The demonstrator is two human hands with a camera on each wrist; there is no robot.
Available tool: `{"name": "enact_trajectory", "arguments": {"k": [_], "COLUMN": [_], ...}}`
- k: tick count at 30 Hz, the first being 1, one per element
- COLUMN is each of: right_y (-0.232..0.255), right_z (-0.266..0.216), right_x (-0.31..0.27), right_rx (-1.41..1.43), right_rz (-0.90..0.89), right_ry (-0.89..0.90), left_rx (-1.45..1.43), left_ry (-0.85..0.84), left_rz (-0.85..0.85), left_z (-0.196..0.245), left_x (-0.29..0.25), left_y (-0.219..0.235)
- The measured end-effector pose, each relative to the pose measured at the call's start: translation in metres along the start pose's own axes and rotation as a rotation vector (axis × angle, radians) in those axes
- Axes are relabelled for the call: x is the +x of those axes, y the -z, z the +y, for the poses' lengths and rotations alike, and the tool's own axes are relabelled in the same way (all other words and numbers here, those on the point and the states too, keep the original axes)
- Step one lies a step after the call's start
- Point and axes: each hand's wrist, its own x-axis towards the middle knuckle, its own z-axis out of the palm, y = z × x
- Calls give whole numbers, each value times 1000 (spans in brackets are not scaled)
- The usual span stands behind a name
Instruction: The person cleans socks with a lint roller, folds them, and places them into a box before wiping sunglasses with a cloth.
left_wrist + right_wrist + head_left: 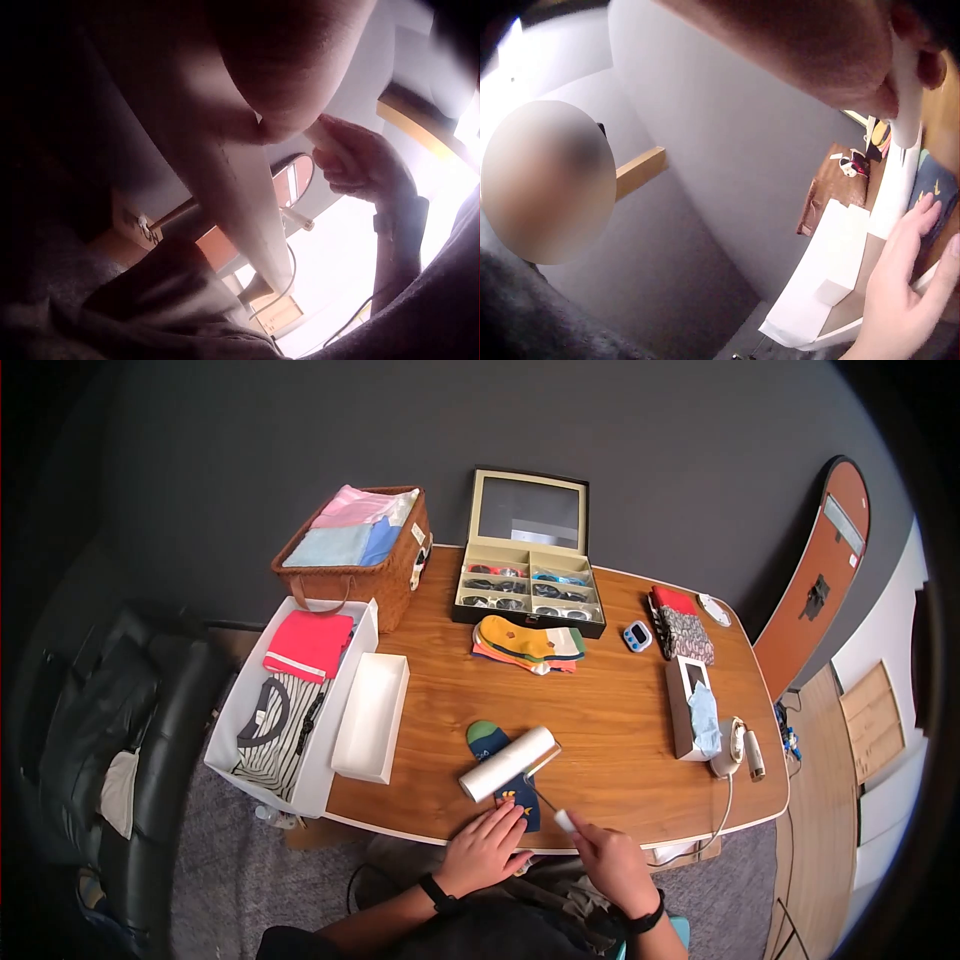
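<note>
A dark blue sock (530,817) with a green toe and orange marks lies near the table's front edge. My left hand (482,852) rests with straight fingers on its near part; the right wrist view also has this left hand (907,289) beside the sock (933,180). The white handle of a lint roller is gripped by my right hand (614,868). The white roller (507,764) lies slantwise across the middle of the sock. In the left wrist view, my right hand (360,161) is curled round the handle.
To the left stand a white bin (330,780) of clothes, an empty white box (370,718) and a wicker basket (350,582). Behind are folded socks (525,643) and an open glasses case (530,547). At right are a tissue box (683,710), a corded device (729,750) and a timer (637,636).
</note>
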Motion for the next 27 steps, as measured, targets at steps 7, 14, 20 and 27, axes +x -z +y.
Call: {"name": "enact_trajectory", "arguments": {"k": [7, 14, 20, 27], "right_y": [-14, 13, -15, 20], "right_z": [-9, -5, -6, 8], "right_x": [39, 17, 54, 14], "right_rx": [-13, -112, -69, -94], "right_rz": [76, -1, 92, 22], "right_ry": [122, 45, 175, 101], "left_rx": [-11, 22, 36, 69], "left_ry": [19, 8, -25, -21], "left_rz": [14, 19, 14, 20], "left_z": [2, 0, -1, 2], "left_x": [0, -2, -1, -1], "left_y": [0, -6, -6, -5]}}
